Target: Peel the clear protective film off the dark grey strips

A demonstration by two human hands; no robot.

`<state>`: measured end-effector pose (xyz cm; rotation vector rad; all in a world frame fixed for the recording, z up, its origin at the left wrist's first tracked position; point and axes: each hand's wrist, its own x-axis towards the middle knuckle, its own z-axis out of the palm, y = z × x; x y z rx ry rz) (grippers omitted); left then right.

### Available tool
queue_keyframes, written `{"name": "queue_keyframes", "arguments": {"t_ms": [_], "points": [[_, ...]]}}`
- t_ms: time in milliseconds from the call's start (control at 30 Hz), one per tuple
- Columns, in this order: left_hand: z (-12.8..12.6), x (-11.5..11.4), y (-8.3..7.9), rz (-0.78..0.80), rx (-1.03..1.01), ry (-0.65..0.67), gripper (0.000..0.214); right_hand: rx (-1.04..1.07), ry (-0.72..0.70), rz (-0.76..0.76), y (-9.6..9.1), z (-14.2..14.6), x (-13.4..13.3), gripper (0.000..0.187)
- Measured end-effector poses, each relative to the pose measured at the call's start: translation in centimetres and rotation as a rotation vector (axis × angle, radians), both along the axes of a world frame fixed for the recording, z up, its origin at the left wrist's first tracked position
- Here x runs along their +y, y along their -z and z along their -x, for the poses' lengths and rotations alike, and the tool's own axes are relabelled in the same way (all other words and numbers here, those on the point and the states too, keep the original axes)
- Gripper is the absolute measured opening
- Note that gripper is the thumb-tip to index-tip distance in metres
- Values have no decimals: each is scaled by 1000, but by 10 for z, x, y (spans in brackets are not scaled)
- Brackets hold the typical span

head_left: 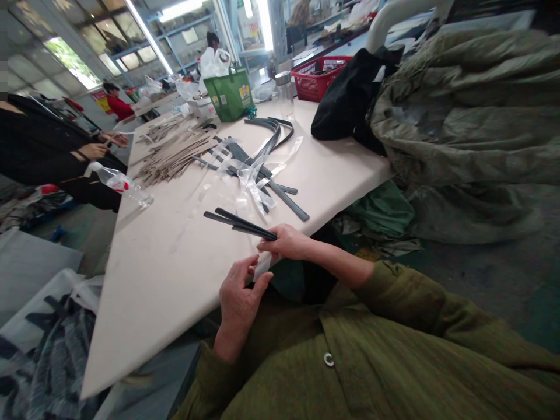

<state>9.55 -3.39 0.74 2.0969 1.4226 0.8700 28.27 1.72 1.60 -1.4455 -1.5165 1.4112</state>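
My right hand is closed round a small bundle of dark strips, which point left over the table. Just below it, my left hand pinches a clear plastic sleeve between thumb and fingers. The sleeve hangs at the table's near edge, and its upper end reaches my right hand. Beyond my hands lie more dark strips, crossing each other, with clear plastic sleeves tangled over them. Some of those strips curve in an arc at the far end.
The pale table carries a pile of brownish strips, a plastic bottle, a green bag, a glass jar and a red basket. A black bag and large sack stand right. A person in black works left.
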Motion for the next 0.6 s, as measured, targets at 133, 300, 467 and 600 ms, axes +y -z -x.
{"name": "queue_keyframes", "arguments": {"t_ms": [133,300,467,600], "points": [[-2,-1,4,517,-404,31,60,-1,25,-40,-5,-7,-3,15],[-8,8,-1,877,-699,65,69,-32,21,-104,-6,-11,-7,14],[-16,11,2,1003,-654,122,45,-64,38,-145,-5,-12,-10,14],[-25,6,10,1053,-711,107,38,-73,38,-154,-3,-13,-10,14]]}}
